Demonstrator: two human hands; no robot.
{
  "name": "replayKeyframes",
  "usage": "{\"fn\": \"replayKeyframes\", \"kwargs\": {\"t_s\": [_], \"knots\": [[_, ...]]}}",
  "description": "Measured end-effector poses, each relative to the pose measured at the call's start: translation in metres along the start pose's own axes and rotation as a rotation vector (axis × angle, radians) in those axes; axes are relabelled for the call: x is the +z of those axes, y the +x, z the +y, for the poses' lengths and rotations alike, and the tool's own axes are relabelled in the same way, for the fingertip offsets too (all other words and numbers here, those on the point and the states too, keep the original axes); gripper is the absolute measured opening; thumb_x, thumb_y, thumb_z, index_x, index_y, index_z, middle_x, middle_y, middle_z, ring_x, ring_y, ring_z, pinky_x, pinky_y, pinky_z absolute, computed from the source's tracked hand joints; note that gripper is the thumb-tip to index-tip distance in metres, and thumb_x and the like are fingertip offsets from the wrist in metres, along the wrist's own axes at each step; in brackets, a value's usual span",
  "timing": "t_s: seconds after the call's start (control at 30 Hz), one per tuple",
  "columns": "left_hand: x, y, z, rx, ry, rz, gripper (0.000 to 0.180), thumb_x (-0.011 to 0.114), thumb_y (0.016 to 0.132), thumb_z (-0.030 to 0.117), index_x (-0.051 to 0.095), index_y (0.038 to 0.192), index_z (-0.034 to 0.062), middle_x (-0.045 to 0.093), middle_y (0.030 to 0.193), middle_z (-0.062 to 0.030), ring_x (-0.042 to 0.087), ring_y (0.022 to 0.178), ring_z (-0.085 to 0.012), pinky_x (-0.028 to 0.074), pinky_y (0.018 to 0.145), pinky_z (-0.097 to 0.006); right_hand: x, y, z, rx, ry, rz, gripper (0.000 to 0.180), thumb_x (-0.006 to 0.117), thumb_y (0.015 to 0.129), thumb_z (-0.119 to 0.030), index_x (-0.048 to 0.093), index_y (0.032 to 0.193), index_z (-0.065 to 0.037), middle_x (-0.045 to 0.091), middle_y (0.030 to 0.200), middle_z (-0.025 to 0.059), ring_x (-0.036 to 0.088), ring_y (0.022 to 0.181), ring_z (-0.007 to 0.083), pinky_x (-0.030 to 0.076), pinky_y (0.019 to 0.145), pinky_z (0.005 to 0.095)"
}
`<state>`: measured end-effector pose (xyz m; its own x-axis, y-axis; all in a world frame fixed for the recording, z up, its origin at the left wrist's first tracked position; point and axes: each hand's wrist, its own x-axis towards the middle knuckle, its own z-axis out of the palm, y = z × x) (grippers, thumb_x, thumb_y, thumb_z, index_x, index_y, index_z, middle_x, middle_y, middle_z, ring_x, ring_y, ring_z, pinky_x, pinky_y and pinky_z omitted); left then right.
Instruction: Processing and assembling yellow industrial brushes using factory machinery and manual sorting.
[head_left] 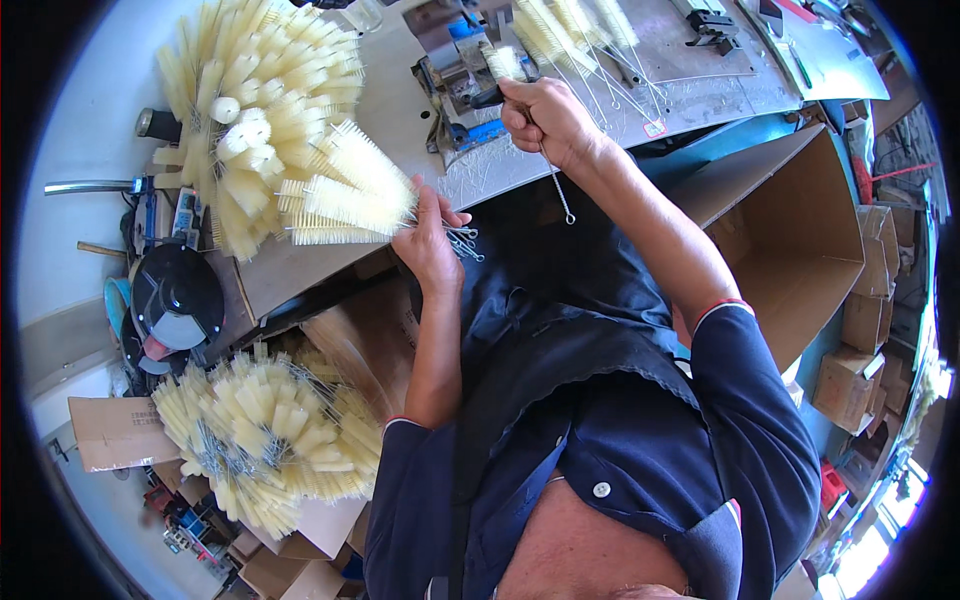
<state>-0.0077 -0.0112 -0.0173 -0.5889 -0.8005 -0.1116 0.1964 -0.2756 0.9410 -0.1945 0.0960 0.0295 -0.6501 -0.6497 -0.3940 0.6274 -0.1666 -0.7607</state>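
My left hand (430, 240) is closed round the wire stems of a bunch of bottle brushes (355, 195). Their cream bristle heads point left, and the looped wire ends stick out on the right of my fingers. At the bench's front edge, my right hand (552, 120) grips a single bottle brush (503, 63) near the base of its bristles. Its twisted wire stem hangs below my fist and ends in a small loop. The bristles are up against a small blue and dark metal bench machine (460, 85); my fingers hide where they meet.
A large heap of bottle brushes (270, 90) covers the bench's left. Several more brushes (565, 35) lie beyond my right hand. Below left, a carton (120, 432) holds another pile. An open cardboard box (800, 215) stands right of my lap, and a black round machine (178, 295) sits left.
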Motion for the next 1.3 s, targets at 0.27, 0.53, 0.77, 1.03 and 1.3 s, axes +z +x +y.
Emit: {"fn": "replayKeyframes", "kwargs": {"t_s": [0.27, 0.53, 0.77, 1.03, 1.3], "knots": [[-0.009, -0.006, 0.001, -0.034, 0.033, -0.017, 0.032, 0.064, 0.1, 0.017, 0.059, 0.123, -0.0054, 0.057, 0.077, -0.0032, 0.05, 0.056, -0.0088, 0.056, 0.053, -0.03, 0.002, -0.001, 0.013, -0.021, 0.092, -0.048, 0.051, 0.047, 0.108, -0.031, 0.043, 0.062, -0.01, 0.037, 0.051, -0.0008, 0.029, 0.039, 0.0087, 0.025, 0.038, 0.0265], [-0.01, -0.006, -0.005, -0.055, 0.062, -0.018, 0.041, 0.063, 0.1, 0.014, 0.052, 0.133, -0.0074, 0.056, 0.079, -0.0036, 0.051, 0.058, -0.0094, 0.057, 0.054, -0.03, -0.025, 0.0, 0.013, 0.04, 0.27, -0.202, 0.051, 0.044, 0.109, -0.034, 0.043, 0.065, -0.008, 0.039, 0.055, 0.0014, 0.028, 0.04, 0.0089, 0.025, 0.039, 0.0262], [-0.005, -0.007, -0.007, -0.051, 0.067, -0.039, 0.041, 0.063, 0.1, 0.014, 0.053, 0.133, -0.0071, 0.056, 0.079, -0.0039, 0.052, 0.058, -0.0098, 0.057, 0.055, -0.03, -0.017, 0.002, 0.011, -0.002, 0.205, -0.169, 0.05, 0.042, 0.11, -0.035, 0.042, 0.066, -0.011, 0.038, 0.055, -0.0013, 0.027, 0.04, 0.007, 0.025, 0.037, 0.0245], [-0.002, -0.007, -0.003, -0.064, 0.076, -0.013, 0.04, 0.064, 0.1, 0.014, 0.054, 0.132, -0.0065, 0.056, 0.079, -0.0035, 0.052, 0.058, -0.0091, 0.057, 0.055, -0.029, -0.019, 0.006, 0.02, 0.08, 0.424, -0.282, 0.036, 0.042, 0.11, -0.033, 0.044, 0.082, -0.011, 0.04, 0.058, -0.0004, 0.028, 0.042, 0.0075, 0.025, 0.039, 0.0248], [-0.006, -0.005, -0.005, -0.057, 0.064, -0.039, 0.047, 0.062, 0.1, 0.01, 0.046, 0.138, -0.0122, 0.057, 0.078, -0.0048, 0.053, 0.056, -0.0093, 0.057, 0.055, -0.028, -0.014, 0.003, 0.02, 0.016, 0.39, -0.211, 0.032, 0.042, 0.11, -0.033, 0.044, 0.086, -0.012, 0.04, 0.059, -0.0005, 0.029, 0.043, 0.0081, 0.026, 0.04, 0.0252]]}}
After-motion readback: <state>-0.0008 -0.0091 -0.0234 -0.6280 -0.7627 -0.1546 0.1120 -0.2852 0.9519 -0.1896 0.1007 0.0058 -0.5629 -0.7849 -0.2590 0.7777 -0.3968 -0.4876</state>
